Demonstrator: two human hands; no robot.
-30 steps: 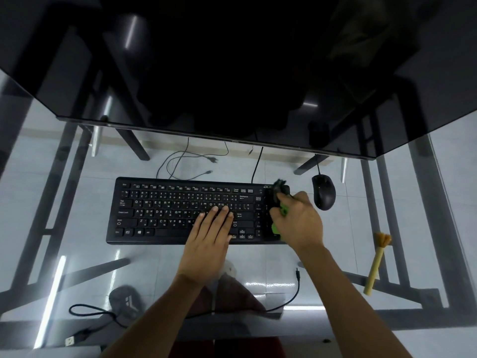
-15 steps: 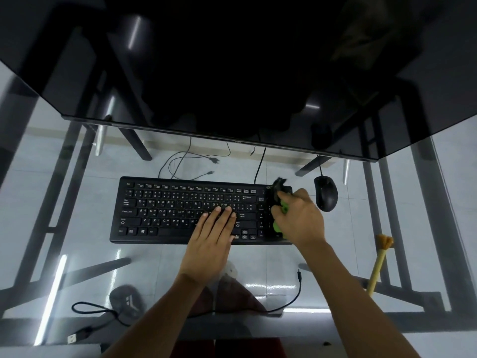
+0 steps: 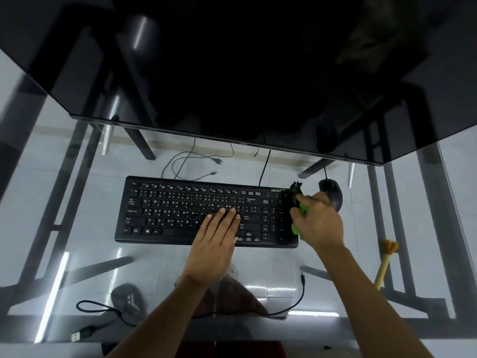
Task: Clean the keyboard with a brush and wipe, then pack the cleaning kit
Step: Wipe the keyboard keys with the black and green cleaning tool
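Note:
A black keyboard (image 3: pixel 180 210) lies on the glass desk (image 3: pixel 77 228). My left hand (image 3: pixel 216 233) rests flat on the keys right of the middle, fingers straight. My right hand (image 3: pixel 318 220) grips a green-handled brush (image 3: pixel 296 202) over the keyboard's right end, by the number pad. Its dark bristle end pokes out above my fingers at the keyboard's top right corner. Much of the green handle is hidden in my fist.
A black mouse (image 3: pixel 331 196) sits just right of the brush hand. A yellow brush-like tool (image 3: pixel 386 262) lies at the right. A big dark monitor (image 3: pixel 232 73) hangs over the back. A black cable (image 3: pixel 296 301) and a USB lead (image 3: pixel 82 334) lie near the front edge.
The brush hand has shifted slightly at the keyboard's right end. My left hand stays flat on the keys. The view has tilted a little.

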